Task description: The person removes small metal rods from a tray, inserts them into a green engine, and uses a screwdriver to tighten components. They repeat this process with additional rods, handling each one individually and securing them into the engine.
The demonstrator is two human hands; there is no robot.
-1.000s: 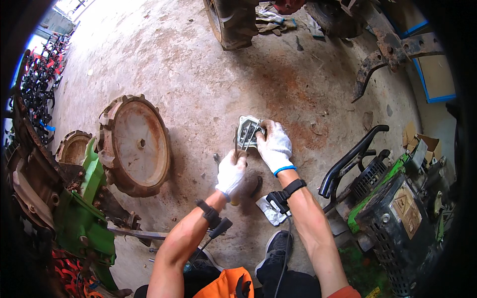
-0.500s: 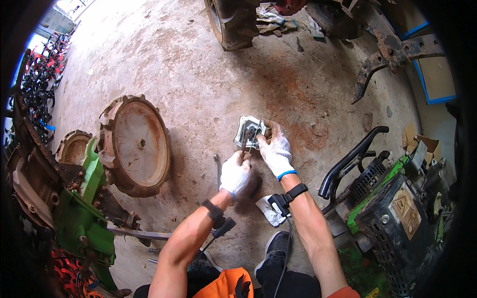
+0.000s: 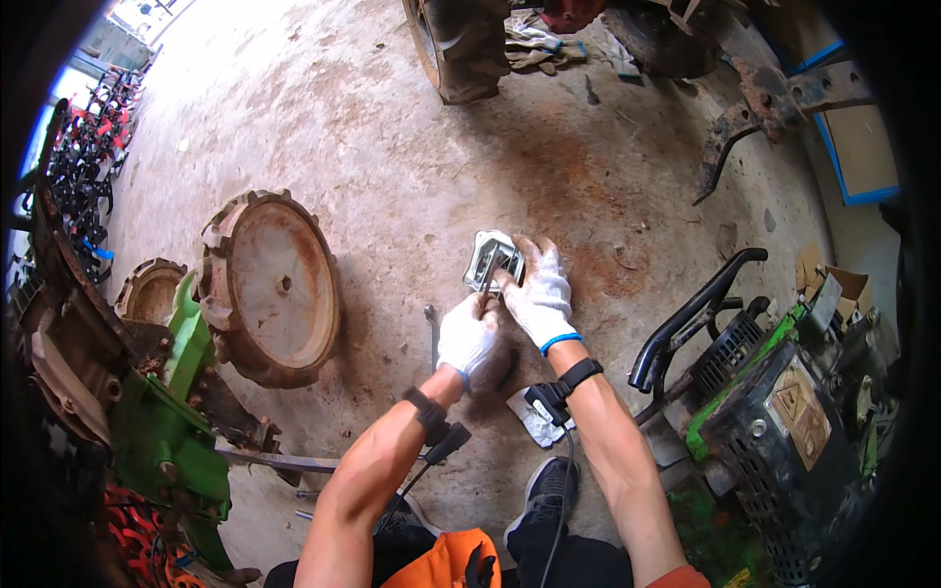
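Observation:
A small silver metal housing (image 3: pixel 479 257), squarish with rounded corners and a dark hollow inside, is held in front of me above the floor. My right hand (image 3: pixel 541 299), in a soiled white knit glove with a blue cuff, grips its right side. My left hand (image 3: pixel 468 333), gloved alike, is closed round a slim dark metal tool (image 3: pixel 489 274). That tool's tip reaches into the hollow, where I cannot make out what it touches. Fingers hide part of the right rim.
Left stands a rusty lugged wheel (image 3: pixel 279 284) beside green machinery (image 3: pixel 167 441). A wrench (image 3: pixel 431 328) and a crumpled white wrapper (image 3: pixel 537 421) lie on the concrete floor. To the right is a black engine unit (image 3: pixel 774 431) with a black handle (image 3: pixel 691 318). A tyre (image 3: pixel 456 49) stands ahead.
The tool in my left hand has tilted and its two thin shafts now look closer together. My right fingers have shifted slightly on the housing.

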